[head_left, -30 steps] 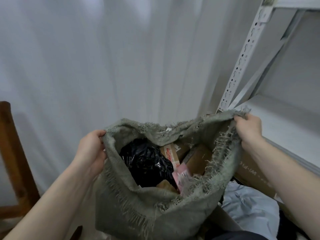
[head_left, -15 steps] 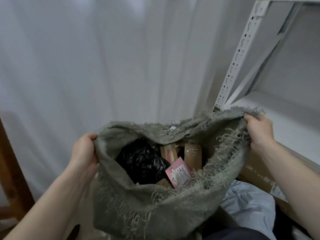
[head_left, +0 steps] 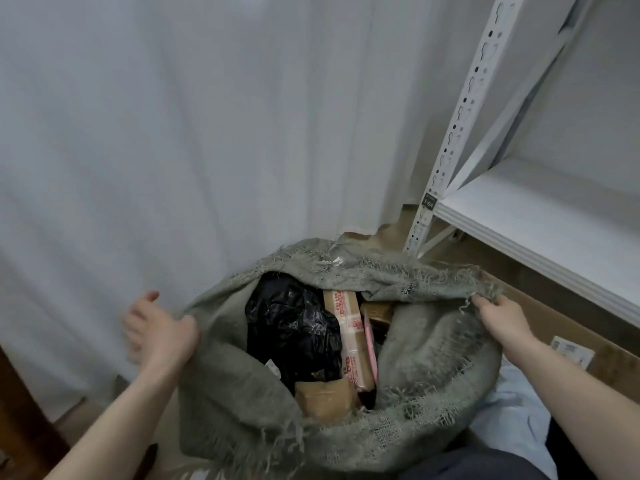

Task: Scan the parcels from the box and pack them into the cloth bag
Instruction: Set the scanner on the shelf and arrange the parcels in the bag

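Head view: shelf post tag (head_left: pixel 428 203) reads "1-04"; right hand (head_left: pixel 500 315) grips cloth bag (head_left: pixel 242 396) rim, left hand (head_left: pixel 159 332) blurred, fingers spread.

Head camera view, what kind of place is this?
Probably a parcel storeroom or sorting area: a white slotted metal shelving rack, a brown cardboard carton with a shipping label, and a frayed grey cloth bag holding wrapped parcels.

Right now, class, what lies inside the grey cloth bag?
Inside the cloth bag: a black plastic parcel, a taped cardboard box, a small brown box and a pink packet's edge. Anything beneath them is covered.
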